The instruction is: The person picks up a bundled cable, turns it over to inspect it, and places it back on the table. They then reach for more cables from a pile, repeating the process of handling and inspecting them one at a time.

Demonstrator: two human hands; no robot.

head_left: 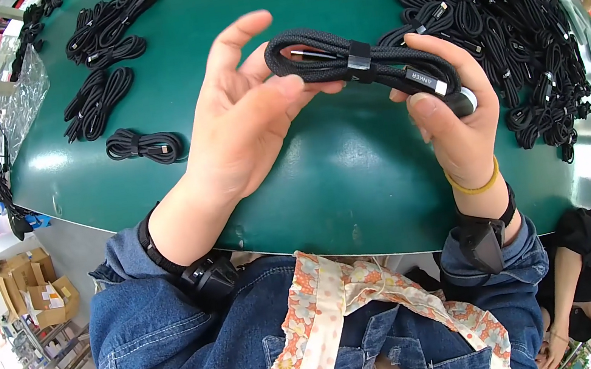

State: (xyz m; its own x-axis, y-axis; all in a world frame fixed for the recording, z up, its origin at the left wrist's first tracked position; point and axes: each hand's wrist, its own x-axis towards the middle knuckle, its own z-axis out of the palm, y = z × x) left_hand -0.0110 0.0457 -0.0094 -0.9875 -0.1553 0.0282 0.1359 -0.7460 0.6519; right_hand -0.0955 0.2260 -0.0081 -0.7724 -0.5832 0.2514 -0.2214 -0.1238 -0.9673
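A black braided charging cable (pixel 335 64), coiled into a long loop, is held up over the green table (pixel 343 193). A black strap (pixel 359 59) binds the coil at its middle. My left hand (pixel 245 104) pinches the loop's left end between thumb and fingers, its forefinger raised. Around the right end, beside a connector (pixel 426 79) with a pale metal tip, my right hand (pixel 455 99) is closed. Fingers hide part of the coil's underside.
A large heap of bundled black cables (pixel 491 10) covers the table's right side. Several coils (pixel 103 98) lie at the left, with one coil (pixel 144 146) nearer me. Clear plastic wrap (pixel 25 91) hangs by the left edge. Cardboard boxes (pixel 36 288) stand lower left; another person's arm (pixel 567 289) is lower right.
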